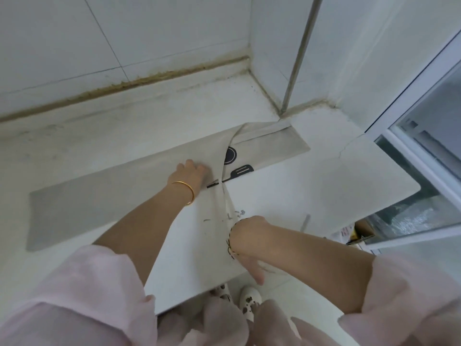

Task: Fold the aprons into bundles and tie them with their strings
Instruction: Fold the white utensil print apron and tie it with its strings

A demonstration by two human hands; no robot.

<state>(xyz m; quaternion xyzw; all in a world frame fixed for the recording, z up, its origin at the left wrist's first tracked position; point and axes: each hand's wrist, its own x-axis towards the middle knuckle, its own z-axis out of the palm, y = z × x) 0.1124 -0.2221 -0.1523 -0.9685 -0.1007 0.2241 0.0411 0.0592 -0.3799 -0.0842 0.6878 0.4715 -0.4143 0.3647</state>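
Observation:
A beige apron point(104, 196) lies folded into a long strip across the white counter point(311, 186). Black kitchen-tool prints show at its right part point(234, 168). My left hand point(190, 174), with a gold bangle on the wrist, presses down on the middle of the strip, right beside the fold. A section of the apron point(225, 203) is pulled from that fold toward the counter's front edge. My right hand point(245, 245), with a beaded bracelet, grips this pulled section; its fingers are mostly hidden under the cloth.
White tiled walls point(124, 33) meet the counter at the back, with a stained seam. A metal pipe point(296, 58) runs down the corner at the back right. A sliding window frame point(409, 136) borders the right. The floor and my shoes point(249, 299) lie below the front edge.

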